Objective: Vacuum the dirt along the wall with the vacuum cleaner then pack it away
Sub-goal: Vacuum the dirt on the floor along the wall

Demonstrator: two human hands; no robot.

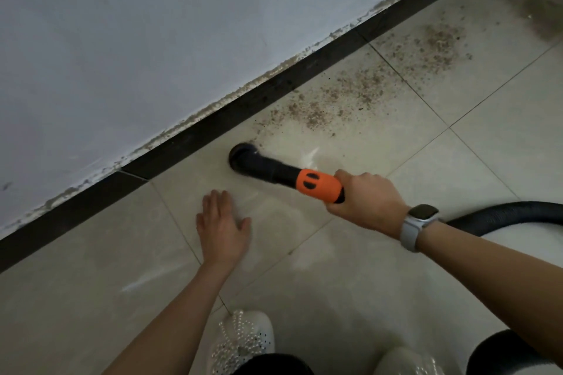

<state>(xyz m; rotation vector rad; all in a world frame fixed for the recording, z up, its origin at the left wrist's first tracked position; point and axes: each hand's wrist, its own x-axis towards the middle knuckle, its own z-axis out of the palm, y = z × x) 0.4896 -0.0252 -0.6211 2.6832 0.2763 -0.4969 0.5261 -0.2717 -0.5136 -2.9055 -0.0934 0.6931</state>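
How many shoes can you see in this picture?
2. One white beaded shoe at bottom centre, beside the left forearm; another shoe at the bottom edge, right of it, partly cut off.

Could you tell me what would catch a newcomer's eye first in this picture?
The orange vacuum handle, gripped by the right hand, stands out at centre, its black nozzle on the tile beside the dark skirting. Brown dirt is scattered along the wall at upper right.
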